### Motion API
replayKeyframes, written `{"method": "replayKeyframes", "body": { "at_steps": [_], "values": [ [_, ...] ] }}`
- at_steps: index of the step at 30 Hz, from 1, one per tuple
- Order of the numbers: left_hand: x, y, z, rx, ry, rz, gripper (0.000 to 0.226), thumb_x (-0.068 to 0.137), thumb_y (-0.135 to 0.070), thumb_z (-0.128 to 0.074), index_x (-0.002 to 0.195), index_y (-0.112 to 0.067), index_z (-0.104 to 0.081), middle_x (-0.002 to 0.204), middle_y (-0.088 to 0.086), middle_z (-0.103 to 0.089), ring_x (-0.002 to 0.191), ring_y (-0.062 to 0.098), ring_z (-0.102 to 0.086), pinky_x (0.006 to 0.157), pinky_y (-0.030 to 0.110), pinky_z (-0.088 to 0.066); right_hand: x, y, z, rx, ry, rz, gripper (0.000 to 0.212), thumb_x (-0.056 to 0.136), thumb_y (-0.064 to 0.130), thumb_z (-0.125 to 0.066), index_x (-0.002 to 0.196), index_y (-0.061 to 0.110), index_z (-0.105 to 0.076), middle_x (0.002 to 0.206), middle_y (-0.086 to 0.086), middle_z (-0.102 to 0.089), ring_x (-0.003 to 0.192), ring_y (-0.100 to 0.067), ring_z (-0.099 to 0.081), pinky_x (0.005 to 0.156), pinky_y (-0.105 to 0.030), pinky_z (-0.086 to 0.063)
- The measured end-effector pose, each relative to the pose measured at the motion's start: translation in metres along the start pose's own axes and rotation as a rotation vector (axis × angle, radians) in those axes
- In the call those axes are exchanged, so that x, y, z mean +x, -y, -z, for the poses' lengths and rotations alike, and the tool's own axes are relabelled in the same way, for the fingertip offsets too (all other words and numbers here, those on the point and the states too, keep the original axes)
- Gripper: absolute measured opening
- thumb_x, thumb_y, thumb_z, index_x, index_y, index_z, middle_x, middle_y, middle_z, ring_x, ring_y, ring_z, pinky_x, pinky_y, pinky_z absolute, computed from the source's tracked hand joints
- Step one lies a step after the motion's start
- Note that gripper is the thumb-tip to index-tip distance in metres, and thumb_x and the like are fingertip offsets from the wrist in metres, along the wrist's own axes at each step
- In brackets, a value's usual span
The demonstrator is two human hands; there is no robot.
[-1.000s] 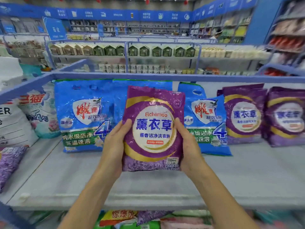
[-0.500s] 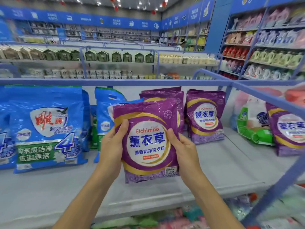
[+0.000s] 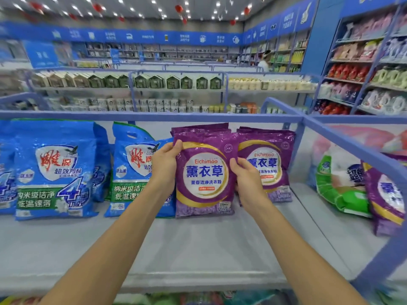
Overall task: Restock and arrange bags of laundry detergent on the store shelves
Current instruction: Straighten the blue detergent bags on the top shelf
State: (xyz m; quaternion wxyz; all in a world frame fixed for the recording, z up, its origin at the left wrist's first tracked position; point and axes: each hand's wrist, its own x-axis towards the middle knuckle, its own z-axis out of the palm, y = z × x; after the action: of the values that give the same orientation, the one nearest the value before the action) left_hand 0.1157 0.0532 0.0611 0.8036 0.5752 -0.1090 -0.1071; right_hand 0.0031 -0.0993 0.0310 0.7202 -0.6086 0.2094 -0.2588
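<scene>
Two hands on one purple bag [image 3: 204, 172]: the left hand [image 3: 166, 164] pinches its top left corner, and the right hand [image 3: 246, 183] curls round its right edge at mid-height. The bag stands upright toward the back edge of the shelf [image 3: 198, 249], its bottom seemingly touching the surface. It sits in front of other purple bags [image 3: 198, 128], with a second purple stack [image 3: 268, 150] just beside it on the right and a blue bag [image 3: 130, 172] on the left. Placement looks nearly done; letting go and squaring up are left. Rows look shallow, so more restocking is likely. Cannot tell if it stands unaided.
</scene>
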Motion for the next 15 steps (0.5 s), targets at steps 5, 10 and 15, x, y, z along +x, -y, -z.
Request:
{"method": "replayKeyframes", "body": {
  "at_steps": [5,10,15],
  "values": [
    [0.020,-0.002,-0.006,-0.110,-0.059,0.077,0.012,0.096,-0.018,-0.069,0.088,-0.009,-0.070,0.073,0.006,-0.076,0.069,0.021,-0.074,0.067,0.035,-0.060,0.026,-0.009,-0.003,0.027,-0.021,-0.030,0.017,0.101,0.028,-0.063,0.111,0.016,-0.069,0.106,-0.006,-0.078,0.102,-0.028,-0.074,0.094,-0.052,-0.059],
    [0.010,0.011,0.005,0.077,-0.008,0.061,0.028,0.097,-0.025,-0.068,0.120,-0.010,-0.067,0.104,0.008,-0.078,0.094,0.027,-0.076,0.085,0.044,-0.062,0.005,-0.011,0.016,-0.108,0.060,-0.026,0.030,0.091,0.021,-0.076,0.118,0.022,-0.064,0.112,0.001,-0.075,0.099,-0.013,-0.074,0.076,-0.025,-0.060],
    [-0.036,0.027,0.035,0.285,0.084,0.043,0.051,0.084,-0.004,-0.079,0.127,-0.021,-0.056,0.114,-0.005,-0.073,0.098,0.009,-0.073,0.074,0.022,-0.060,-0.016,-0.038,0.032,-0.432,0.206,-0.088,0.069,0.068,0.016,-0.095,0.124,0.021,-0.056,0.114,0.006,-0.070,0.103,-0.007,-0.067,0.072,-0.016,-0.054]
  ]
}}
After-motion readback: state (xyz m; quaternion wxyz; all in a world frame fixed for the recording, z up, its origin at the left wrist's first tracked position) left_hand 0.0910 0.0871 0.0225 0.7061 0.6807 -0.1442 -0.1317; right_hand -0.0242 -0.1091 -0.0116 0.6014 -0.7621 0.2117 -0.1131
